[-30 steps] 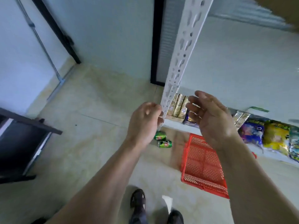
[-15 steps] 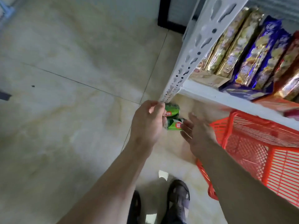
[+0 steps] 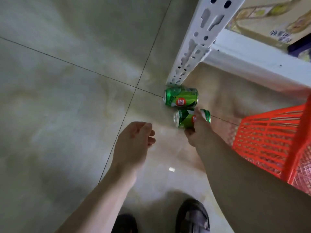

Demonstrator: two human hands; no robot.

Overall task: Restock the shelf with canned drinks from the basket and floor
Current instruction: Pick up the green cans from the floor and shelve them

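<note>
Two green drink cans lie on their sides on the tiled floor at the foot of the white shelf post (image 3: 193,46). The far can (image 3: 180,98) rests against the post's base. My right hand (image 3: 200,130) is wrapped around the near can (image 3: 184,121), fingers over its top and thumb below. Left of that can, and apart from it, my left hand (image 3: 134,142) hovers above the floor, loosely curled and holding nothing. The red plastic basket (image 3: 272,140) stands on the floor at the right, under the shelf's lowest board (image 3: 252,59).
Snack packets (image 3: 269,19) fill the lowest shelf at the top right. My two dark shoes (image 3: 193,216) show at the bottom edge. Bare floor tiles (image 3: 58,106) spread to the left.
The view has dropped close to the floor. My right hand reached down and closed on the near can. My left hand moved back from the cans, down and to the left.
</note>
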